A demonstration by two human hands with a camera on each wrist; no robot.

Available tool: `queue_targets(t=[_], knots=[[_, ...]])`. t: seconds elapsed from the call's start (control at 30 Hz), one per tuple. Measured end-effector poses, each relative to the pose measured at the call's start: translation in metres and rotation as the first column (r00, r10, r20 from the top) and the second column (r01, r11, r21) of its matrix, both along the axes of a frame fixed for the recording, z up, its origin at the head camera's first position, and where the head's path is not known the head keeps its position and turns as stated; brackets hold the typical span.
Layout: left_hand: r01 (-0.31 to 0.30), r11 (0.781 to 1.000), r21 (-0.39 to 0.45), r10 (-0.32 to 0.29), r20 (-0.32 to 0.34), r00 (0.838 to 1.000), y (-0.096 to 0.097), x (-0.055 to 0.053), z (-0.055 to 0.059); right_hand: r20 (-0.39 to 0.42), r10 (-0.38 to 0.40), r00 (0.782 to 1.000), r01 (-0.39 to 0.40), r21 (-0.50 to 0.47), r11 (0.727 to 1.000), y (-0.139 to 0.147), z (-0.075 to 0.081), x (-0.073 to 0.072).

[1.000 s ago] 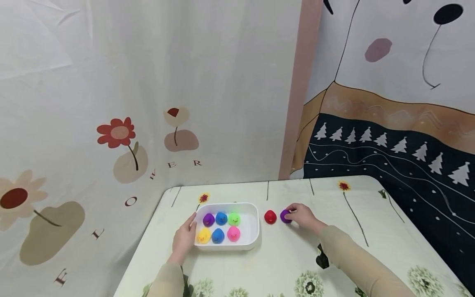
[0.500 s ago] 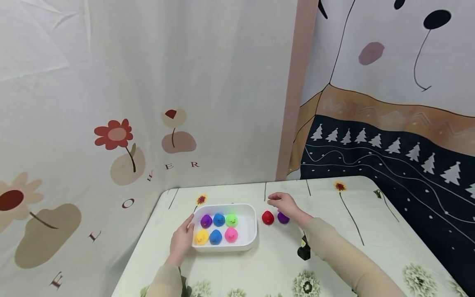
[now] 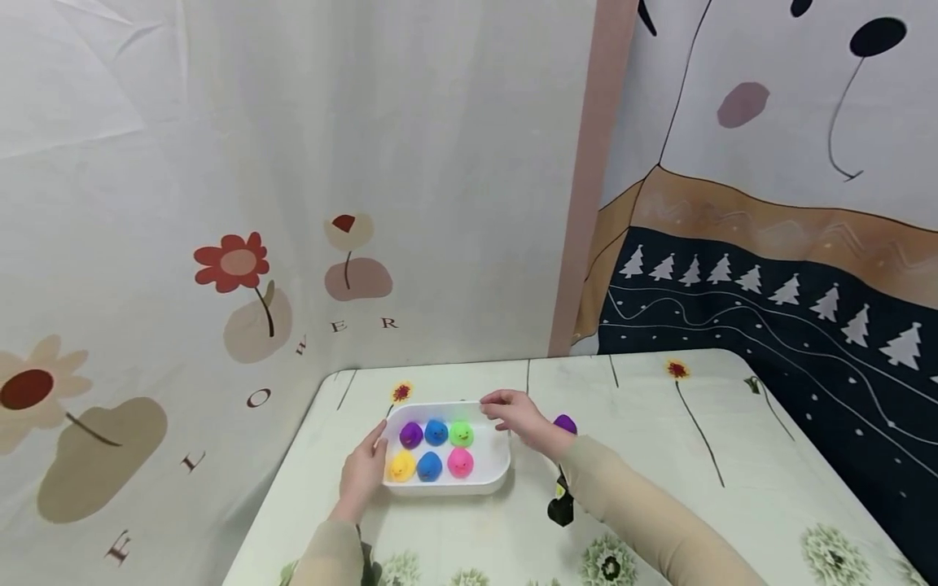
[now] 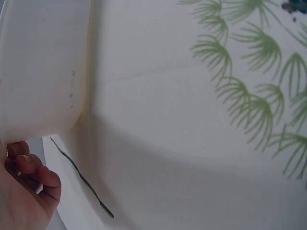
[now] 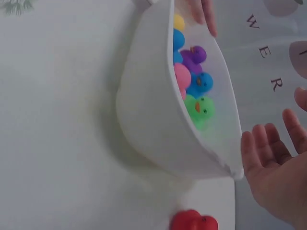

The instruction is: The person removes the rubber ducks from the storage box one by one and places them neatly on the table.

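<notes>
A white plastic tub [image 3: 447, 490] stands on the table with rubber ducks in two rows: a purple duck [image 3: 411, 435], a blue duck [image 3: 436, 432] and a green duck [image 3: 461, 433] behind, a yellow duck [image 3: 401, 466], another blue duck [image 3: 429, 466] and a pink duck [image 3: 460, 462] in front. My left hand [image 3: 362, 472] holds the tub's left end at the rim. At the right rim, my right hand [image 3: 526, 422] has its fingertips, fingers loosely bent, nothing held. Right of the tub sits a red duck [image 5: 194, 221], hidden in the head view by the right hand.
Beyond my right wrist another purple duck [image 3: 565, 423] sits on the table. The flower-print tablecloth [image 3: 659, 456] ends at a printed curtain [image 3: 454, 203] behind. A dark device [image 3: 560, 511] hangs under my right wrist.
My right hand has let go of the purple duck beside the red one and moved left, past the red duck, to the tub's right rim. My left hand has stayed at the tub.
</notes>
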State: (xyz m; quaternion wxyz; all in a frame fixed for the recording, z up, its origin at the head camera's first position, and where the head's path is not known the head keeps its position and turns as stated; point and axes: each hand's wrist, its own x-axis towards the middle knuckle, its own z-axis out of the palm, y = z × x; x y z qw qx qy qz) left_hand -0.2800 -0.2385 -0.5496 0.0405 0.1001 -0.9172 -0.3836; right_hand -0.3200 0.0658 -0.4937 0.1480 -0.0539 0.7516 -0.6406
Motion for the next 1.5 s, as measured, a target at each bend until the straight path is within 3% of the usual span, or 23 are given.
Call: queue_targets(t=[0.2, 0.4, 0.6, 0.87, 1.17, 1.5], knots=[[0.002, 1.0, 0.023, -0.002, 0.009, 1.0, 0.004, 0.0, 0.0, 0.084, 0.086, 0.993, -0.083, -0.039, 0.996, -0.02, -0.007, 0.007], [0.01, 1.0, -0.001, -0.01, -0.017, 1.0, 0.006, 0.002, -0.002, 0.112, 0.099, 0.989, -0.095, -0.042, 0.995, -0.033, -0.017, 0.012], [0.011, 1.0, 0.0, -0.011, -0.014, 1.0, 0.008, 0.002, -0.003, 0.077, 0.094, 0.993, -0.094, 0.003, 0.996, -0.035, -0.028, 0.014], [0.004, 1.0, 0.017, -0.004, -0.008, 1.0, 0.01, 0.001, -0.001, 0.044, 0.113, 0.993, -0.117, 0.106, 0.987, -0.036, -0.03, 0.018], [-0.013, 1.0, 0.02, 0.013, -0.002, 1.0, 0.007, 0.003, 0.0, 0.031, 0.195, 0.98, -0.197, 0.228, 0.954, -0.041, -0.031, 0.017], [-0.023, 1.0, 0.018, 0.023, -0.009, 1.0, 0.003, 0.004, 0.001, -0.001, 0.206, 0.979, -0.195, 0.329, 0.924, -0.05, -0.037, 0.015]])
